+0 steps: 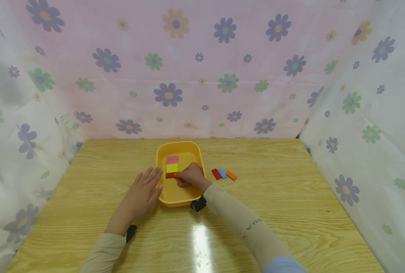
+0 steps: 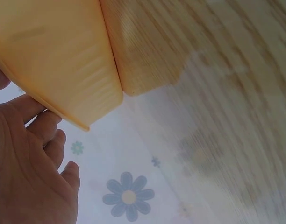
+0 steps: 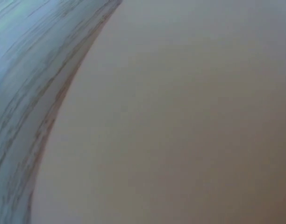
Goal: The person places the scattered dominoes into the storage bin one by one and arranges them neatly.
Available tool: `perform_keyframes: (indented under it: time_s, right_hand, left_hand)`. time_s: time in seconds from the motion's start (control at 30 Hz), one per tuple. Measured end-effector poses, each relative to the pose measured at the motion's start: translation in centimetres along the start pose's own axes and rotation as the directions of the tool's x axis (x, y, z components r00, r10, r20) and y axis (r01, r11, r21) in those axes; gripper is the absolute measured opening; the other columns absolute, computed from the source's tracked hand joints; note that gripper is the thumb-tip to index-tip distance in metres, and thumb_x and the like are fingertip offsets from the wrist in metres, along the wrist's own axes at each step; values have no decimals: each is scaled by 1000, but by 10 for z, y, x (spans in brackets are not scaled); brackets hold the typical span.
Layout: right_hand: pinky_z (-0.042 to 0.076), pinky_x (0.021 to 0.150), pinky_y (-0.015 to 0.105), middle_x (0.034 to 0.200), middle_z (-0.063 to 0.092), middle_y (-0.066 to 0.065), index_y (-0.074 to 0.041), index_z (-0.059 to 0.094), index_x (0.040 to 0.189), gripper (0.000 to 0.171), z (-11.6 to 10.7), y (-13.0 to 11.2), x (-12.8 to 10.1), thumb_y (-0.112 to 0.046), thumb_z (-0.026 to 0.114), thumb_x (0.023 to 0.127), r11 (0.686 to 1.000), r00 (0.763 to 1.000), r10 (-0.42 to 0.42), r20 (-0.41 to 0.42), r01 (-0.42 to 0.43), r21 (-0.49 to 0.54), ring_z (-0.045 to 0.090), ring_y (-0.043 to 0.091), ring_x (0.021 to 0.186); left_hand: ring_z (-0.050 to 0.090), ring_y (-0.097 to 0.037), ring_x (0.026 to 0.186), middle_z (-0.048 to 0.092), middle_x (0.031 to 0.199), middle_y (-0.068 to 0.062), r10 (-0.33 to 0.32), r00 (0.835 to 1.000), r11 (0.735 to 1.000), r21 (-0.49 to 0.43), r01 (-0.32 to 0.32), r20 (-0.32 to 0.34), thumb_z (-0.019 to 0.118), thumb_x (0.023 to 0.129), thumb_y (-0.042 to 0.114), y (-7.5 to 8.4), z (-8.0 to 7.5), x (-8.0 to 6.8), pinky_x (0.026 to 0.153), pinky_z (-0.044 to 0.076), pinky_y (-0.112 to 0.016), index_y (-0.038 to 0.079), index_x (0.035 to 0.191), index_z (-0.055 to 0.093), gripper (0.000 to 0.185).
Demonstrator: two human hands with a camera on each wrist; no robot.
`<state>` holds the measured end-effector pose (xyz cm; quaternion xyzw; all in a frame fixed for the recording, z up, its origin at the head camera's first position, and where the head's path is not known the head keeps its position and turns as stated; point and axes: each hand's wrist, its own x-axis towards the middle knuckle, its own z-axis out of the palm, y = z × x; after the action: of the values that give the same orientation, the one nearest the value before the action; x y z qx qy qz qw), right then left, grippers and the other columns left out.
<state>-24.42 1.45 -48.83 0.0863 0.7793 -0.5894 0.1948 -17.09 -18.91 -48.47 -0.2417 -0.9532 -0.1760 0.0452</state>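
A yellow tray (image 1: 193, 151) sits mid-table, and inside it pink (image 1: 172, 159), yellow (image 1: 172, 167) and red (image 1: 170, 175) flat blocks lie in a column. My right hand (image 1: 189, 176) reaches into the tray and pinches the red block at its right end. My left hand (image 1: 144, 189) lies flat on the table with straight fingers touching the tray's left rim (image 2: 63, 112). The left wrist view shows those fingers (image 2: 45, 126) against the tray's outer wall. The right wrist view shows only a blurred pale surface and wood grain.
Red (image 1: 216, 174), blue (image 1: 222, 173) and orange (image 1: 231, 175) blocks lie side by side on the wooden table (image 1: 291, 197), right of the tray. Flowered cloth (image 1: 189, 76) walls the table at the back and on both sides.
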Motion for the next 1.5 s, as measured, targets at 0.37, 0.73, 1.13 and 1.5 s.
perform_keyframes:
  time_s: [0.37,0.73,1.13,1.5]
  right_hand:
    - [64,71,32,88,76,15,8,76,100,27,-19,-5,-24,-18,74,93,985,981,-115,155,133,-112,74,22,74]
    - [53,105,40,142,57,26,5,54,142,44,-68,-3,-56,-12,62,102,944,879,-293,377,204,259,64,30,124]
    - [49,109,33,151,47,26,7,37,153,57,-155,50,-55,-10,59,104,891,954,-292,73,244,383,66,10,115]
    - [60,89,35,134,62,27,7,58,137,45,-183,86,-55,-9,68,97,970,955,-242,-169,245,-5,65,33,115]
  left_hand:
    - [24,-39,154,34,164,-16,12,1000,1000,17,-11,-5,50,107,27,2,-1,0,123,18,-62,-1,155,38,57]
    - [23,-39,154,33,164,-15,-7,1000,999,33,7,8,50,107,28,0,0,0,123,18,-62,0,156,37,58]
    - [22,-39,154,32,165,-16,-7,1000,1000,6,7,6,50,107,28,1,0,-1,123,18,-63,0,157,35,59]
    - [21,-39,155,31,165,-15,-8,1000,1000,19,7,9,48,108,29,0,1,-1,123,17,-62,0,157,34,59]
